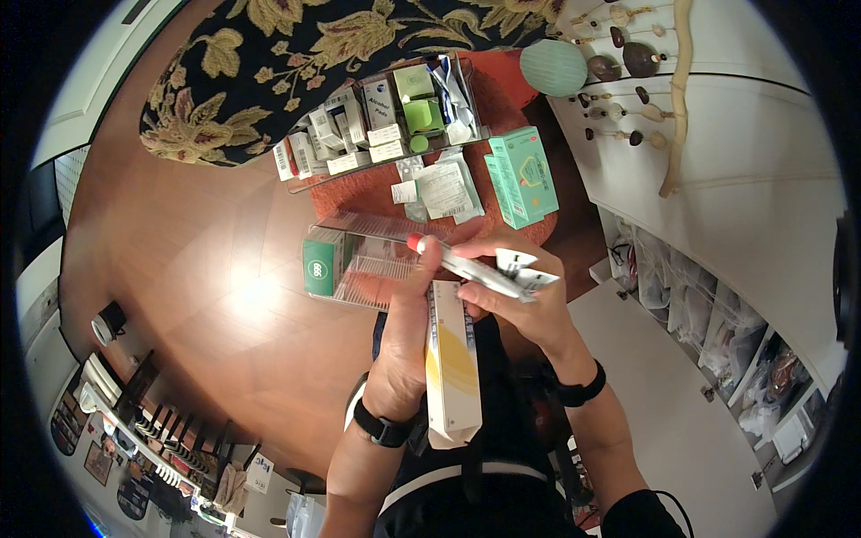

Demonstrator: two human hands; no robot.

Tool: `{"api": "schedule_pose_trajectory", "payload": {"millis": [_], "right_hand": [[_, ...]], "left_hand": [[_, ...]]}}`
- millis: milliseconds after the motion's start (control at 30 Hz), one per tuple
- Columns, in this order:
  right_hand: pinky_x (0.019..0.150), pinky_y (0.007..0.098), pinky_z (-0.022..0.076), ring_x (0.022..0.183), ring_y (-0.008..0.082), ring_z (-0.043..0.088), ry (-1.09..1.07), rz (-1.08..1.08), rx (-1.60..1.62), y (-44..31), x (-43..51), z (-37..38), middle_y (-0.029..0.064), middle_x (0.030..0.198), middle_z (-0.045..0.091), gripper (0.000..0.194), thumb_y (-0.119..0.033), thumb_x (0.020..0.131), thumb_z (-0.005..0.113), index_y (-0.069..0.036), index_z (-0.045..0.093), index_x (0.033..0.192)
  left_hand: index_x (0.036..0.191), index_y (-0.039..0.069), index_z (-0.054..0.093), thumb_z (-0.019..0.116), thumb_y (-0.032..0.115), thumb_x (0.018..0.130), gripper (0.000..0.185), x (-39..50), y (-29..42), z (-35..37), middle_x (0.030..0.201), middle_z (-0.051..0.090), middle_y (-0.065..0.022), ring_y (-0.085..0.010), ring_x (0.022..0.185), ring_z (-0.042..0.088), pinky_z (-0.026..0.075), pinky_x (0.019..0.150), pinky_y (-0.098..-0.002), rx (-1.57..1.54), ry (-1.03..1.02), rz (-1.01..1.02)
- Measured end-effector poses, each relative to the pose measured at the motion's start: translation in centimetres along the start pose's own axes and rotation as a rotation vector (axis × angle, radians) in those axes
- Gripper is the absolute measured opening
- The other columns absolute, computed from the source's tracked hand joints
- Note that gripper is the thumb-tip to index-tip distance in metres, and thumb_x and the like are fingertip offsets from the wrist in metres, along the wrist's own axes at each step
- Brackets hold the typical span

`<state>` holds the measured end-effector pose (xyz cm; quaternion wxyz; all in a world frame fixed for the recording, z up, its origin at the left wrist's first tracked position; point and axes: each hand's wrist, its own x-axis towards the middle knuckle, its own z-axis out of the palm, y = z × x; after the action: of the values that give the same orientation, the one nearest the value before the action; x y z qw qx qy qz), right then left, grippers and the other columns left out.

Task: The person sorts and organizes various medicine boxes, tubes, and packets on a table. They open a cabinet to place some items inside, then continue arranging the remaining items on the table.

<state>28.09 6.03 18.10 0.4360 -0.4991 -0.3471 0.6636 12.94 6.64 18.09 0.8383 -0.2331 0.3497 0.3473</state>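
My left hand (403,336) holds a long white and yellow carton (453,376) against its palm, and its thumb touches the red cap of a white tube (474,270). The tube and some folded printed paper (521,269) are in the fingers of my right hand (538,309). Beyond my hands, a clear ribbed plastic bin (363,296) holds a green box (324,267). A clear tray (336,176) farther off is filled with small medicine boxes, a box of alcohol pads (380,104) and an opened green box (422,116).
An orange-red cushioned surface (397,187) bears blister packs, a printed pouch (444,190) and mint-green cartons (521,176). A floral dark fabric (229,101) lies behind. At right are a white cabinet with an open door (679,403), bagged items and a hanging driftwood ornament (679,94).
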Motion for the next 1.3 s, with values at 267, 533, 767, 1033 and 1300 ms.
{"api": "schedule_pose_trajectory", "payload": {"millis": [267, 533, 767, 1033, 1300], "right_hand": [[0.074, 0.0262, 0.0451, 0.081, 0.0113, 0.056, 0.277, -0.108, -0.075, 0.9, 3.3, -2.2, 0.005, 0.091, 0.057, 0.015, -0.013, 0.096, 0.065, -0.002, 0.059, 0.089], [0.078, 0.0313, 0.0519, 0.082, 0.0158, 0.064, 0.148, 0.131, 0.128, 2.3, 5.7, -0.4, 0.0113, 0.089, 0.067, 0.01, -0.005, 0.092, 0.07, -0.002, 0.061, 0.096], [0.082, 0.0318, 0.0515, 0.096, 0.0169, 0.064, -0.139, 0.25, -0.046, 2.0, 7.6, -2.3, 0.0094, 0.102, 0.067, 0.015, -0.007, 0.084, 0.079, -0.003, 0.07, 0.094], [0.072, 0.0285, 0.0507, 0.086, 0.0122, 0.062, -0.199, -0.03, -0.413, 2.0, 8.4, -4.8, 0.0034, 0.092, 0.065, 0.019, -0.014, 0.081, 0.084, -0.006, 0.071, 0.091], [0.046, 0.0217, 0.0402, 0.053, 0.006, 0.052, 0.519, -0.072, -0.261, 1.8, 10.2, -4.7, 0.0037, 0.077, 0.067, 0.015, -0.014, 0.092, 0.076, -0.001, 0.069, 0.095]], "left_hand": [[0.158, 0.002, 0.023, 0.071, 0.025, 0.097, 0.081, 2.6, -0.5, -2.0, 0.1, 0.065, -0.0046, -0.0085, 0.075, 0.057, 0.049, 0.067, -0.0224, 0.672, -0.042, 0.286], [0.136, -0.008, 0.046, 0.07, 0.011, 0.095, 0.051, 4.7, -1.1, -3.8, 0.103, 0.066, -0.015, -0.0187, 0.095, 0.063, 0.052, 0.082, -0.0329, 1.191, -0.053, 0.581], [0.133, -0.01, 0.044, 0.07, 0.005, 0.092, 0.051, 6.3, 0.2, -6.0, 0.1, 0.067, -0.0284, -0.0366, 0.086, 0.07, 0.055, 0.072, -0.0426, 1.36, -0.012, 0.693], [0.139, -0.004, 0.043, 0.073, 0.0, 0.086, 0.062, 7.5, 2.0, -5.2, 0.094, 0.068, -0.0234, -0.0363, 0.081, 0.07, 0.055, 0.071, -0.0396, 1.583, -0.039, 0.721], [0.148, -0.001, 0.039, 0.072, 0.002, 0.084, 0.072, 10.5, 4.6, -3.2, 0.114, 0.063, -0.0244, -0.0388, 0.099, 0.067, 0.057, 0.079, -0.0422, 1.652, 0.193, 0.975]]}}
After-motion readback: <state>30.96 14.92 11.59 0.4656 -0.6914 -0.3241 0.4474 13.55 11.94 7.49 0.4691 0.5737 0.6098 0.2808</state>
